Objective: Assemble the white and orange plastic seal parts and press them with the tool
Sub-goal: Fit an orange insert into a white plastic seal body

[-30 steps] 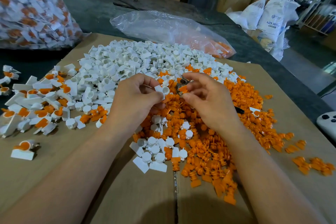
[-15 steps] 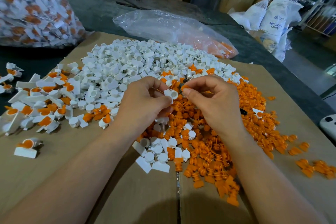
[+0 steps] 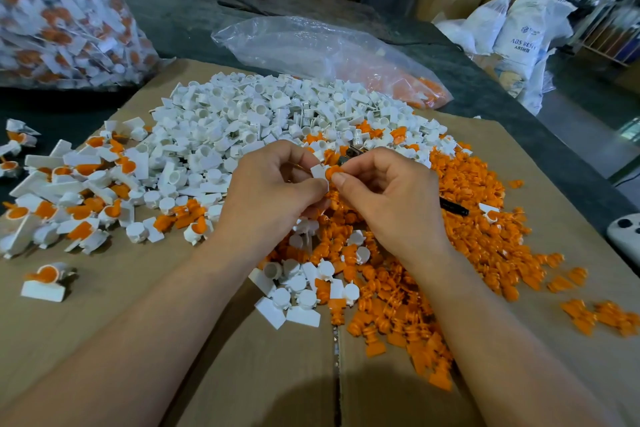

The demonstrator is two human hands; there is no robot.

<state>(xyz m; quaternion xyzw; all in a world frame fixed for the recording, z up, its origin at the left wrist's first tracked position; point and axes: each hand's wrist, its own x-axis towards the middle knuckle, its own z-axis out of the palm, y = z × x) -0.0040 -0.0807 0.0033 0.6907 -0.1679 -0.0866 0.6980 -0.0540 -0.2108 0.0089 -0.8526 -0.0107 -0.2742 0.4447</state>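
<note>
Orange insert [image 3: 335, 171] pinched in right hand [image 3: 391, 198], touching white cap [image 3: 319, 173] gripped in left hand [image 3: 273, 194], above parts pile.

Only thing I can actually read is on the white sack [image 3: 523, 42] up around 2 o'clock: "ABS RESIN" in dark print. There's a small logo above it, and a smaller line below starts "ABS" but is too blurry to finish. The cardboard box [image 3: 450, 0] near 1 o'clock has a little mark, which I can't read.
</note>
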